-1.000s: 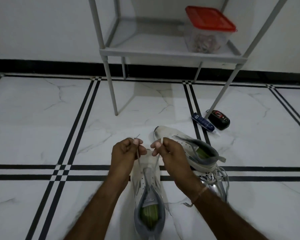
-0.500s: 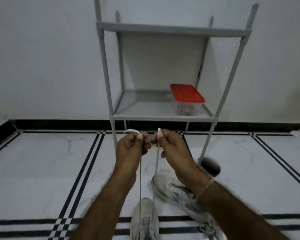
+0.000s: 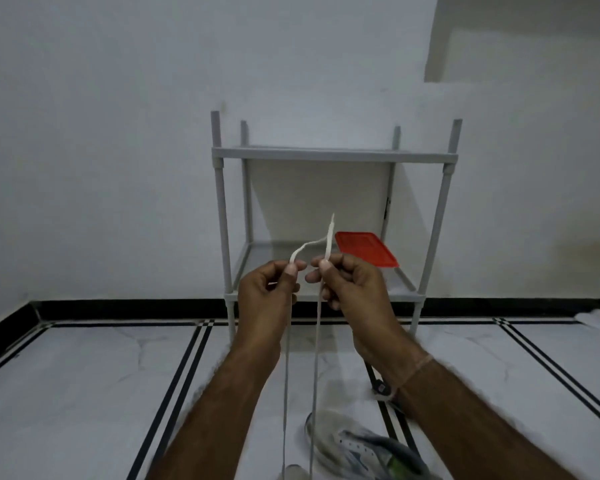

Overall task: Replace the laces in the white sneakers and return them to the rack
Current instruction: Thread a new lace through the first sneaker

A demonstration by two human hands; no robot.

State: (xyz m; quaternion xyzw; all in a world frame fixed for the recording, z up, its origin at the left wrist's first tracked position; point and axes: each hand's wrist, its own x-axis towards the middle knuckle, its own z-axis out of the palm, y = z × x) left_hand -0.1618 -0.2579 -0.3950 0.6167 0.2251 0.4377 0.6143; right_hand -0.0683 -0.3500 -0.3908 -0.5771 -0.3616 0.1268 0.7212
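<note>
Two ends of one lace (image 3: 327, 244) are up in front of us, one in each hand. Our left hand (image 3: 269, 296) pinches one end between thumb and finger, so that grip is clamped on the lace. Our right hand (image 3: 355, 287) pinches the other end the same way, and the tip sticks up above our fingers.

From the hands, two thin lines of lace drop straight down to a sneaker (image 3: 293, 474) at the very bottom edge. We can see only a small bit of it there. We think we hold the ends high and side by side to check that both are the same length, so the lace sits even in the shoe.

The other sneaker (image 3: 361, 448) lies on the floor (image 3: 84, 393) just to the right, and it looks blurry. Neither shoe is on the rack (image 3: 333, 154) yet. The rack stands by the wall, past our hands, and a box (image 3: 364, 249) with a red lid sits on its low shelf.

So much lace is loose that we guess the lacing has only begun. Next the ends must go through more holes. If one grip slips, the lace could pull crooked.
</note>
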